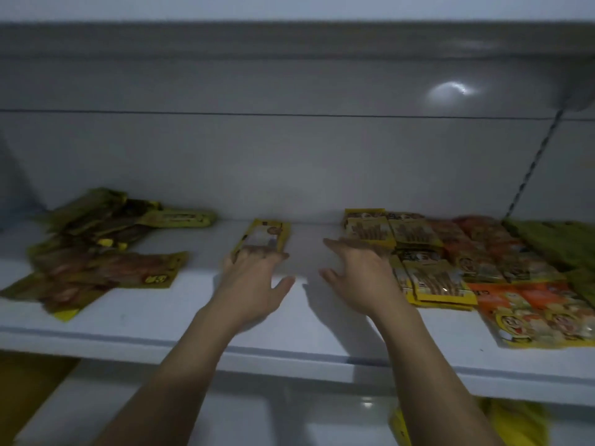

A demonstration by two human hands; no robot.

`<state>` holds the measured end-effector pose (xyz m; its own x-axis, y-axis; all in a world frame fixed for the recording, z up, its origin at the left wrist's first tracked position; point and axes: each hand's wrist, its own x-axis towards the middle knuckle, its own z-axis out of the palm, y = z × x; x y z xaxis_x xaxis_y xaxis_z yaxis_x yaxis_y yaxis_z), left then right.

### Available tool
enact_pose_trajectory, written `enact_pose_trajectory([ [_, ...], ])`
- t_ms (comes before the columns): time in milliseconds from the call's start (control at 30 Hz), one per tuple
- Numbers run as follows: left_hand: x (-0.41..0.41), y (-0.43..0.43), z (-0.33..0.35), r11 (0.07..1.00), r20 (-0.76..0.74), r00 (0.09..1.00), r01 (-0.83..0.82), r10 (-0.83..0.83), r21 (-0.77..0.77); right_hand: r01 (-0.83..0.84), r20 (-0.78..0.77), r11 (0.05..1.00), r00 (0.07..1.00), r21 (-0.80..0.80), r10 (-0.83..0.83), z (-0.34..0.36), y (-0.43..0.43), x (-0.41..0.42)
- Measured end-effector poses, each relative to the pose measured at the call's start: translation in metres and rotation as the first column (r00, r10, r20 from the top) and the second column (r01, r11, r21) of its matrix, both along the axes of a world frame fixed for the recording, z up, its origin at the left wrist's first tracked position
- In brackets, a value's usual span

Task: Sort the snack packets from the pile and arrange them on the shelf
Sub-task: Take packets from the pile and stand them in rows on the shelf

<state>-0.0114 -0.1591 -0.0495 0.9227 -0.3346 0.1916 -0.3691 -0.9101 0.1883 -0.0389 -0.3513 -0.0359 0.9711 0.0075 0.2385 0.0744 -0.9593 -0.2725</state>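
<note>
Head view: our left hand rests its fingers on a lone yellow packet at the middle of the shelf.

That packet lies flat towards the back of the white shelf, between the pile on the left and the sorted rows on the right, apart from both. Our left fingers lie fairly straight over its near end with the thumb spread wide, pinching nothing. Our right hand hovers open just beside it, fingers spread, their tips at the nearest yellow packets of the sorted rows; we cannot tell whether they touch. The rows run yellow, then orange-red, with green packets at the far right and a larger orange packet in front. The pile is a blurred jumble of overlapping yellow and brown packets. Below the shelf, a yellow object shows at lower right.
</note>
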Motion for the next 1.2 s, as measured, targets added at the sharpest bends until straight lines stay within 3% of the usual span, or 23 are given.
enact_pose_trajectory([
  [300,-0.025,0.084,-0.001,0.975,-0.025,0.975,-0.22,0.221,0.038,-0.23,-0.024,0.973,0.973,-0.033,0.23,-0.007,0.086,0.013],
  [867,0.025,0.294,-0.006,0.918,0.066,0.917,-0.391,0.394,-0.063,-0.414,-0.142,0.904,0.906,-0.106,0.398,0.016,0.289,0.094],
  [1033,0.044,0.344,-0.017,0.943,-0.021,0.943,-0.331,0.331,-0.017,-0.402,-0.259,0.89,0.902,-0.214,0.346,0.0,0.335,0.12],
  [1200,0.061,0.361,-0.023,0.967,-0.13,0.96,-0.253,0.249,-0.015,-0.353,-0.326,0.923,0.9,-0.151,0.291,-0.017,0.355,0.134],
])
